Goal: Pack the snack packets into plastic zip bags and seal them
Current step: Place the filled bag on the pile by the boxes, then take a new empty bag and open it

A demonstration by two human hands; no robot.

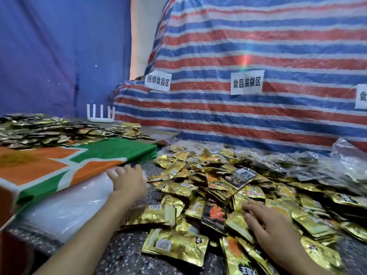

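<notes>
A big heap of gold foil snack packets (pixel 228 187) covers the speckled floor in front of me and to the right. A stack of clear plastic zip bags (pixel 65 207) lies at the left, beside a covered box. My left hand (pixel 127 180) reaches out to the far end of that stack, fingers lying on the top bag. My right hand (pixel 268 225) rests flat on the packets near the front of the heap, fingers spread and holding nothing.
A box under an orange, green and white cloth (pixel 59 163) stands at the left, with more packets (pixel 35 130) piled behind it. Filled clear bags (pixel 309 165) lie at the back right. A striped tarp (pixel 248 46) with paper signs closes the back.
</notes>
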